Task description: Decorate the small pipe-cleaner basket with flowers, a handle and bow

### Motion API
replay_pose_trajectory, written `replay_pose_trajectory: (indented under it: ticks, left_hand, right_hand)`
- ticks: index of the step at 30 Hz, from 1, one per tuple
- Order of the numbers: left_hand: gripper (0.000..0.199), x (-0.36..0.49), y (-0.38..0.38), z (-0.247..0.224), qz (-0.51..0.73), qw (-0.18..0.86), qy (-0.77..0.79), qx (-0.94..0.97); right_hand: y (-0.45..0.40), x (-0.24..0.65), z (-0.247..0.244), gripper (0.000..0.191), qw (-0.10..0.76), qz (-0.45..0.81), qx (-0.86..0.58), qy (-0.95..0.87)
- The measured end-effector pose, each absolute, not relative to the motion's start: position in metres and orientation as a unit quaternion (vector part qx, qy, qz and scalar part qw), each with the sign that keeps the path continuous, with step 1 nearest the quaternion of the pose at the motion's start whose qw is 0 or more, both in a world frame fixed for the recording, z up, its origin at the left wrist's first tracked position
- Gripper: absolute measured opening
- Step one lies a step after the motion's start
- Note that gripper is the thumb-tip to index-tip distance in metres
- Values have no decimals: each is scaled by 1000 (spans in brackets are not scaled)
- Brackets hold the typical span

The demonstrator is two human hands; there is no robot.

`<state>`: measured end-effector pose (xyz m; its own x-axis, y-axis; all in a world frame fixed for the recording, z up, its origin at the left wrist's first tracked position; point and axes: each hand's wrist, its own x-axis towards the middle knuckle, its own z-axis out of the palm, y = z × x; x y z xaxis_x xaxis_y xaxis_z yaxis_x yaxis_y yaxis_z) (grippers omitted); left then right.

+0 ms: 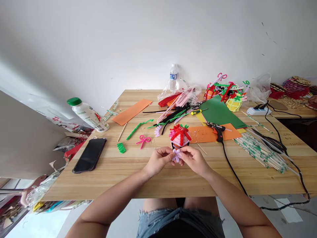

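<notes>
The left hand (158, 159) and right hand (194, 159) both pinch the lilac flower (176, 155) between their fingers, one at each side, above the near part of the tabletop (119, 178). The flower is the landmark: just beyond it stands a red-topped pipe-cleaner piece (181, 136) with a pale pink band. To the flower's left lie a pink bow (143, 140), a green coil (121, 147) and, farther left, a black phone (89, 155). To its right, beyond the right hand, a glue gun (219, 130) rests on an orange sheet (231, 132), with a bundle of wrapped sticks (261, 152) farther right.
</notes>
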<state>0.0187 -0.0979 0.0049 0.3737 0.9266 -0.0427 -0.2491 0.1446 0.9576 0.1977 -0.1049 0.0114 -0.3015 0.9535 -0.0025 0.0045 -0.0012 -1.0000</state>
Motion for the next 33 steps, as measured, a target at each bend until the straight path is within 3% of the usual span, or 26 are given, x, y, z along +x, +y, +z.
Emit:
replay_pose_trajectory:
  ticks: [10, 25, 29, 33]
  left_hand:
    - [32, 23, -105, 2, 497, 596, 327, 540]
    - [32, 28, -108, -3, 479, 638, 329, 506]
    - [34, 27, -105, 0, 498, 629, 335, 494]
    - [35, 25, -102, 2, 535, 597, 355, 481]
  right_hand:
    - [-105, 192, 12, 33, 472, 627, -419, -456]
    - [-114, 183, 3, 21, 545, 453, -437, -554]
    - [-112, 183, 5, 21, 526, 500, -410, -552]
    - [-111, 183, 8, 36, 512, 565, -396, -512]
